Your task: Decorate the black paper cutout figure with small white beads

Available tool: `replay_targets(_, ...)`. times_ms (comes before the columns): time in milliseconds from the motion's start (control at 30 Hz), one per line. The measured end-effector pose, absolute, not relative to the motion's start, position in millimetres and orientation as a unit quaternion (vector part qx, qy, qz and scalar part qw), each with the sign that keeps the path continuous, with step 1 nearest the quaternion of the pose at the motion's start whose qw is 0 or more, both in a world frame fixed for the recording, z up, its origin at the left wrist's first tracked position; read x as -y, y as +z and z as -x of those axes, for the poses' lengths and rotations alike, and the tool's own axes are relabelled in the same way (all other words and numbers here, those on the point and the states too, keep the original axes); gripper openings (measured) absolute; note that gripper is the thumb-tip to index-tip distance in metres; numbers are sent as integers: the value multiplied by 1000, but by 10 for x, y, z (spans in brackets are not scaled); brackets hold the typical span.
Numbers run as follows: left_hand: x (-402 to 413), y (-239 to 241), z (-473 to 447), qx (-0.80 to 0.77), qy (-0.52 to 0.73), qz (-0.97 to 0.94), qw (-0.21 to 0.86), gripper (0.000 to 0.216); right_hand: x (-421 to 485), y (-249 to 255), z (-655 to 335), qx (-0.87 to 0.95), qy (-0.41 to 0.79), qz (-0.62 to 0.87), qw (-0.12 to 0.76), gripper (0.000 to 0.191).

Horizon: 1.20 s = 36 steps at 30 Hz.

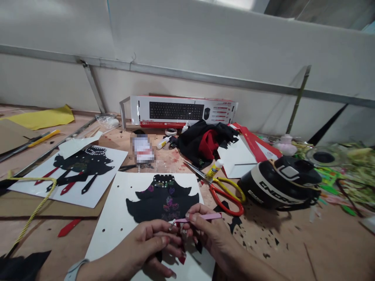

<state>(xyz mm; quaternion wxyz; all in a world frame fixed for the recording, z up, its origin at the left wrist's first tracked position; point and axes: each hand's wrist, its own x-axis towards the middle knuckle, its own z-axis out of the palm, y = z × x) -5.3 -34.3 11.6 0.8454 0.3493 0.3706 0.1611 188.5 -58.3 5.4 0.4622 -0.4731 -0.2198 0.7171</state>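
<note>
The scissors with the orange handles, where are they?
In the head view, the scissors lie open on the table right of the black paper cutout, between a small glue bottle and the black helmet.

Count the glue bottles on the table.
2: one glue bottle by the orange-handled scissors, another glue bottle lying left of the black-and-red fabric. More may be hidden in the clutter.

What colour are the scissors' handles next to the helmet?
Red and yellow: the scissors have one handle of each colour, clearest in the head view, left of the helmet.
</note>
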Motion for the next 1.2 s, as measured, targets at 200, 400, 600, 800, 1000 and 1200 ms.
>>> replay_targets(200, 337, 119, 43, -372, 173, -342, 845, 39, 579, 60, -1891, 232, 701, 482, 473, 33)
replay_targets(400, 338, 39, 81, -359, 167, -332, 856, 39, 578, -9, -1920, 280, 674, 493, 474, 37)
replay_targets(600, 352, 34, 74, -363, 199, -295, 861, 38, 613, -16, -1960, 403, 592, 522, 463, 39)
replay_targets(800, 362, 87, 52, -385, 204, -289, 852, 45, 670, 103, -1957, 438, 570, 534, 444, 37)
replay_targets(1000, 357, 62, 55, -373, 200, -295, 857, 45, 683, 88, -1962, 449, 570, 519, 452, 34)
replay_targets(1200, 370, 63, 65, -360, 221, -282, 862, 46, 683, 94, -1975, 471, 542, 525, 457, 30)
